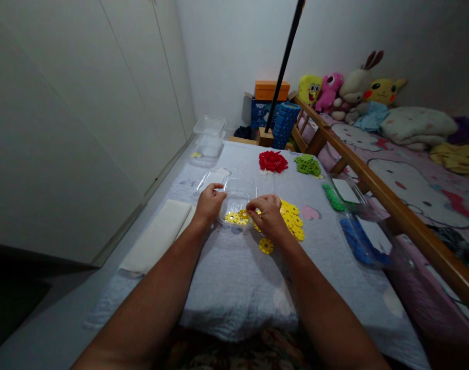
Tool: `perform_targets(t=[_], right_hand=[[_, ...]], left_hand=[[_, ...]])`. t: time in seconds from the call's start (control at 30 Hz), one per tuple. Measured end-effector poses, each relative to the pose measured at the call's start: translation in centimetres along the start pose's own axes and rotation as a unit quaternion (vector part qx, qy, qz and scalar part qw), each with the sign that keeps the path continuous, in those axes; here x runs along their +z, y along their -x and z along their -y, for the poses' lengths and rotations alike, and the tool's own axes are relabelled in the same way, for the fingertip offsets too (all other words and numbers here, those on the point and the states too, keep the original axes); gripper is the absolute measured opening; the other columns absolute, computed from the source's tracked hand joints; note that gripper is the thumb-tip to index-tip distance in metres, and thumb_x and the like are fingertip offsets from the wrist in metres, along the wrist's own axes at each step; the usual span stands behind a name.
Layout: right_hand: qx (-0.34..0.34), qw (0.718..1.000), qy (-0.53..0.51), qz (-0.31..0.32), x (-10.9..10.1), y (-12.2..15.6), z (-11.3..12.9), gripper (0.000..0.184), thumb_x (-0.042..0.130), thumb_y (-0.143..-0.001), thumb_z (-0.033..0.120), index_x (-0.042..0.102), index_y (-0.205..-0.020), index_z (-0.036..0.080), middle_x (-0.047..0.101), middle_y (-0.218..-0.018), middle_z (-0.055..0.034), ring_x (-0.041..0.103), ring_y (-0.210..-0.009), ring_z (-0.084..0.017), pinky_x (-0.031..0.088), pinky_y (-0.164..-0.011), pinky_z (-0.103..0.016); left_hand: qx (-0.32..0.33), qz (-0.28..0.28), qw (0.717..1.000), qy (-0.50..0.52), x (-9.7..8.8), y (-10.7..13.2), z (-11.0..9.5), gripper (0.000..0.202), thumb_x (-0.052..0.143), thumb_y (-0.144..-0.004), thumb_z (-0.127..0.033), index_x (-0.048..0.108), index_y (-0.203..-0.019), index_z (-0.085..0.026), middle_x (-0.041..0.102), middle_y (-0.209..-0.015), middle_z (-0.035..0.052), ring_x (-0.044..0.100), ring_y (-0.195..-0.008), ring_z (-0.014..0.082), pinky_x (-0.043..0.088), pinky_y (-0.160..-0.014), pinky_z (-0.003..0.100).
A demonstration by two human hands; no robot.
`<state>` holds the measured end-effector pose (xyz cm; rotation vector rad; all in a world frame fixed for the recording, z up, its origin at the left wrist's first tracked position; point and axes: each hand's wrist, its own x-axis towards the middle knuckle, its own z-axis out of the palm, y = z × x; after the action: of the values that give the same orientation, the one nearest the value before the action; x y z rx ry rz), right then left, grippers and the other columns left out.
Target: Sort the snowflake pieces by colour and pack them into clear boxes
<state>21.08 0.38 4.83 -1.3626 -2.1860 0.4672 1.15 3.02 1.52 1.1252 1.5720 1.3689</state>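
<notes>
A clear plastic container lies on the pale cloth in front of me, with several yellow flower-shaped discs inside. My left hand grips the container's left rim, fingers curled. My right hand is closed in a pinch at the container's right edge, over a pile of yellow discs on the cloth. What its fingers hold is hidden. One yellow disc lies alone just in front of the right wrist.
A red pile and a green pile lie farther back. Clear boxes with green pieces and blue pieces stand at the right beside a wooden bed rail. Empty clear tubs are stacked at the back left.
</notes>
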Motion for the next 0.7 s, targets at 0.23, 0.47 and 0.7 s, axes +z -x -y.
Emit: perform_targets(t=[0.23, 0.47, 0.7], right_hand=[[-0.012, 1.0, 0.014, -0.011, 0.3, -0.1, -0.4, 0.016, 0.059, -0.091, 0.019, 0.073, -0.091, 0.025, 0.074, -0.102, -0.0047, 0.052, -0.112, -0.026, 0.019, -0.113, -0.052], [0.038, 0.994, 0.057, -0.082, -0.9, 0.2, -2.6, 0.021, 0.053, -0.092, 0.02, 0.073, -0.096, 0.024, 0.071, -0.109, -0.0075, 0.051, -0.113, -0.026, 0.027, -0.106, -0.044], [0.04, 0.984, 0.17, 0.022, -0.7, 0.9, -3.9, 0.02, 0.064, -0.088, 0.03, 0.076, -0.103, 0.024, 0.064, -0.127, -0.0105, 0.043, -0.124, -0.032, 0.022, -0.11, -0.056]], left_hand=[[0.004, 0.001, 1.0, -0.002, 0.0, -0.3, 0.5, 0.039, 0.067, -0.066, -0.033, 0.066, -0.101, -0.017, 0.044, -0.056, -0.0069, 0.041, -0.051, 0.0126, 0.029, -0.051, 0.024], [0.009, 0.001, 1.0, -0.004, -0.1, -0.3, 0.6, 0.037, 0.066, -0.066, -0.032, 0.066, -0.1, -0.017, 0.045, -0.057, -0.0062, 0.04, -0.052, 0.0127, 0.029, -0.052, 0.025], [0.0, 0.001, 1.0, 0.011, -0.1, -0.5, 0.8, 0.038, 0.066, -0.064, -0.033, 0.066, -0.1, -0.018, 0.044, -0.058, -0.0065, 0.04, -0.052, 0.0127, 0.027, -0.051, 0.025]])
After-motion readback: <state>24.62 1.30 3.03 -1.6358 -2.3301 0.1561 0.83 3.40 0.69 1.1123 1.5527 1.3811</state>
